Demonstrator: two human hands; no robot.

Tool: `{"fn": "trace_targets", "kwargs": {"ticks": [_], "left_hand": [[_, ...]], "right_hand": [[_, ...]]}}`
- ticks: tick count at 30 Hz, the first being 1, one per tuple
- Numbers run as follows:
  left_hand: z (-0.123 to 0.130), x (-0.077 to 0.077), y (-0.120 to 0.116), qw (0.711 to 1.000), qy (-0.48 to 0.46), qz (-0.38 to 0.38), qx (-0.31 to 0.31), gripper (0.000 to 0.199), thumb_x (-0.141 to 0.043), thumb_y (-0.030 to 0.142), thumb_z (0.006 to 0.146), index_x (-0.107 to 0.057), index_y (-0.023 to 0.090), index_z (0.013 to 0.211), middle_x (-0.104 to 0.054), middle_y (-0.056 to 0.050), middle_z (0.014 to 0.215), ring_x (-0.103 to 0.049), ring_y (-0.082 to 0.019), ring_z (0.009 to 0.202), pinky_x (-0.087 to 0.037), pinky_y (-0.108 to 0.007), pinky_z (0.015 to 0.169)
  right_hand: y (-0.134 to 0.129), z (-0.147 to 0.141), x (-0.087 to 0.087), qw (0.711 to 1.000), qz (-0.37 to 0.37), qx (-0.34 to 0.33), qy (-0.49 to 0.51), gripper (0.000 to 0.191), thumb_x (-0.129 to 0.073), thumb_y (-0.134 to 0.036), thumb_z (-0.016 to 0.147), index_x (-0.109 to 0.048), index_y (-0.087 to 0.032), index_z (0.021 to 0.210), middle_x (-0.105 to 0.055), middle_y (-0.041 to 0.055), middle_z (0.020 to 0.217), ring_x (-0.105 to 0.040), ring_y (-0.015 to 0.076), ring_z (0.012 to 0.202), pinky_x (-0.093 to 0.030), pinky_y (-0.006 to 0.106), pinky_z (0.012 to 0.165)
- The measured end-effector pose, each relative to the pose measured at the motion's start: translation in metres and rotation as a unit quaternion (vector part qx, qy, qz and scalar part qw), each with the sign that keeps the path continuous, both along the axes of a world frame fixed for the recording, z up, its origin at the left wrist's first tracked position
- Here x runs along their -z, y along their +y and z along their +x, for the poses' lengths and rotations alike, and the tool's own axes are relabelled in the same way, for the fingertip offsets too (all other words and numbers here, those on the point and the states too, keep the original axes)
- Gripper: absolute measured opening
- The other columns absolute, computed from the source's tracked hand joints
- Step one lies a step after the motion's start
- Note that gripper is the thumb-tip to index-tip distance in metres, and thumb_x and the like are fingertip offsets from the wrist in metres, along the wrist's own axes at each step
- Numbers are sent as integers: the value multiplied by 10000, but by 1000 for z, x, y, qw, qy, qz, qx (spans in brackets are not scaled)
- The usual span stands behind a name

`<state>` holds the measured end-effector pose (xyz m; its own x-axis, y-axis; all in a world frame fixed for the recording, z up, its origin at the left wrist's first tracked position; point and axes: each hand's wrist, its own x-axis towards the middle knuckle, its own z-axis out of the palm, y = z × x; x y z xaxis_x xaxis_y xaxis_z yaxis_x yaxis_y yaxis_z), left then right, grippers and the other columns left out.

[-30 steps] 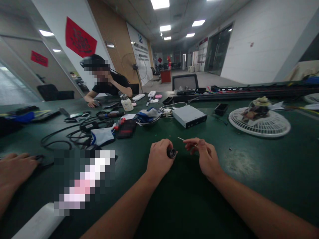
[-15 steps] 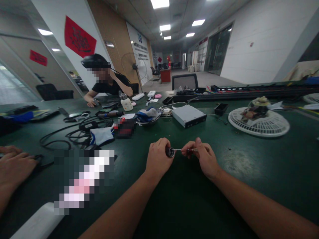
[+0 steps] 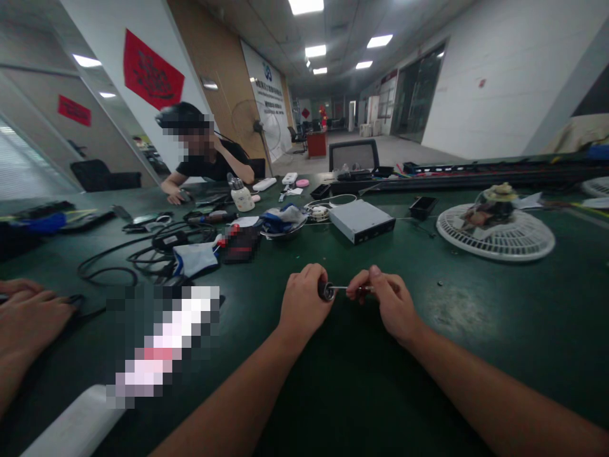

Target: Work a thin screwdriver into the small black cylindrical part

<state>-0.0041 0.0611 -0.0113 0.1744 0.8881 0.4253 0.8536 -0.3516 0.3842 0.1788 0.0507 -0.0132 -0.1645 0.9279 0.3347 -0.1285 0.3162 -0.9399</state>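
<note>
Your L hand (image 3: pixel 306 299) grips a small dark cylinder (image 3: pixel 327 291), open end facing R, above the green table (image 3: pixel 380 400), while your R hand (image 3: pixel 394 303) pinches a thin screwdriver (image 3: pixel 364 289), its metal shaft reaching the cylinder's opening.

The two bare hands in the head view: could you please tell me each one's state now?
Left hand: closed around a small black cylindrical part.
Right hand: closed on a slim metal-shafted tool, tip at that part's end.
</note>
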Motion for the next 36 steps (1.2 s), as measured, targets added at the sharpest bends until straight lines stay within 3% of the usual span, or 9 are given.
{"fn": "trace_targets", "kwargs": {"ticks": [3, 9, 17, 23, 30, 36], "left_hand": [[0, 1, 0, 1000, -2, -4, -1, 194, -698, 207, 818, -504, 216, 823, -597, 8, 832, -538, -173, 755, -366, -308, 683], [0, 0, -1, 1000, -10, -9, 5, 191, -693, 194, 813, -504, 220, 828, -596, 5, 846, -533, -170, 748, -373, -297, 660], [0, 0, -1, 1000, -16, -20, 4, 214, -712, 240, 819, -499, 219, 816, -593, 4, 840, -537, -166, 728, -379, -290, 633], [1, -1, -1, 1000, -11, -25, 8, 200, -703, 192, 796, -507, 218, 826, -597, 0, 862, -537, -171, 750, -383, -294, 653], [0, 1, -1, 1000, -19, -23, -2, 209, -704, 224, 814, -494, 220, 815, -593, 3, 838, -539, -168, 736, -371, -287, 637], [0, 1, -1, 999, -28, -27, 9, 215, -721, 240, 814, -509, 223, 843, -595, 3, 856, -538, -168, 738, -379, -286, 633]], "right_hand": [[-1, -1, -1, 1000, -3, -8, -17, 646, -431, -659, 983, -754, -179, 696, -705, 64, 664, -643, 190, 652, -480, 313, 620], [-1, 0, 3, 999, -8, 39, -10, 597, -450, -623, 993, -742, -180, 719, -697, 54, 676, -631, 180, 627, -463, 300, 584], [-3, -1, -1, 1000, -9, -15, -9, 629, -439, -641, 988, -731, -177, 679, -679, 52, 636, -625, 181, 607, -476, 312, 603], [-3, -2, 0, 998, -26, 56, -13, 589, -485, -630, 974, -727, -172, 694, -677, 51, 637, -612, 171, 578, -460, 297, 560], [-2, -1, 1, 1000, -7, -5, -16, 608, -447, -626, 991, -737, -173, 709, -696, 60, 663, -632, 179, 597, -471, 307, 572], [-2, -2, 4, 999, -21, 48, -5, 569, -494, -613, 977, -737, -174, 710, -697, 57, 661, -622, 175, 575, -460, 302, 553]]}}
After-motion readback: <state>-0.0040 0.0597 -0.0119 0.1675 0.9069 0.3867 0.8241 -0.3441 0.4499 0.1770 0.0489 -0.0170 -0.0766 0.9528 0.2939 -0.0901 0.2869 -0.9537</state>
